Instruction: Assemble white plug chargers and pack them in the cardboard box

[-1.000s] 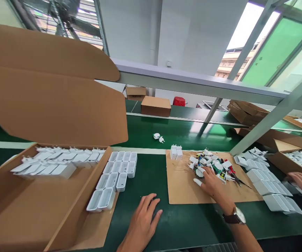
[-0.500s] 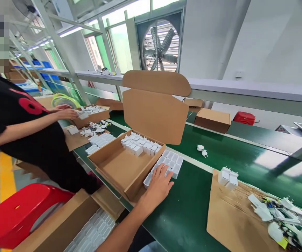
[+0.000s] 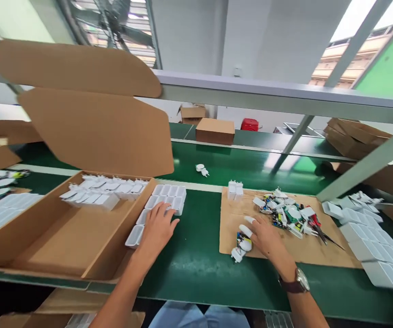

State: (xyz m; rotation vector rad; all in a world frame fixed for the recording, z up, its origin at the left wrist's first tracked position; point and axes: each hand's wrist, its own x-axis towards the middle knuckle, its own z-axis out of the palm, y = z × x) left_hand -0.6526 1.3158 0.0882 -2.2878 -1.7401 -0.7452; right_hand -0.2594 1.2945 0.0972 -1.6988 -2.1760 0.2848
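Note:
My left hand lies with fingers spread over a block of white plastic cases, just right of the open cardboard box. Its fingertips seem to touch the cases. White chargers with plug pins stand in rows at the back of that box. My right hand, with white covers on two fingertips and a watch on the wrist, reaches over the cardboard sheet. Its fingers are stretched out beside a small circuit board with a white plug part; whether they touch it I cannot tell.
The cardboard box has its lid raised. A pile of circuit boards and plug parts lies beside pliers with red handles. Two white chargers stand on the sheet. More white cases line the right; loose plug pieces lie farther back.
The view has swung right, and the person at the left is out of sight. My right hand has come into view over the cardboard sheet. My left hand stays on the white cases.

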